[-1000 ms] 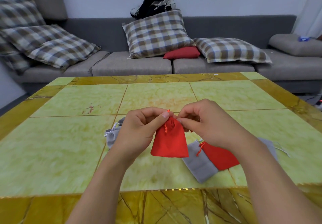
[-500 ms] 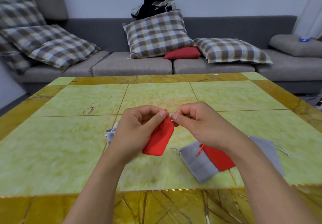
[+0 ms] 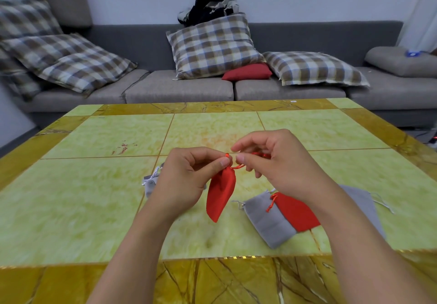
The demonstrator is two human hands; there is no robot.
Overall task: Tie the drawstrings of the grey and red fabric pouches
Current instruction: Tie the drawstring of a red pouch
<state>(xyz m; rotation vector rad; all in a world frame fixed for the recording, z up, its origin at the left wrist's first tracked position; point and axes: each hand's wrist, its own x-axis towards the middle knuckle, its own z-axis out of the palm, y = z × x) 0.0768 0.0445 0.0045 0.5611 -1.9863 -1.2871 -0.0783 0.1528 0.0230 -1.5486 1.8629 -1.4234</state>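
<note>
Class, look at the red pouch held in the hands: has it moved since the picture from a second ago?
Yes. The held red pouch has swung from broad and upright to narrow and tilted, its bottom now further left of the grey pouch lying on the table.

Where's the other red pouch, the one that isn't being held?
In the head view, the loose red pouch lies on the table below the right hand, overlapping a grey pouch on its left.
</note>
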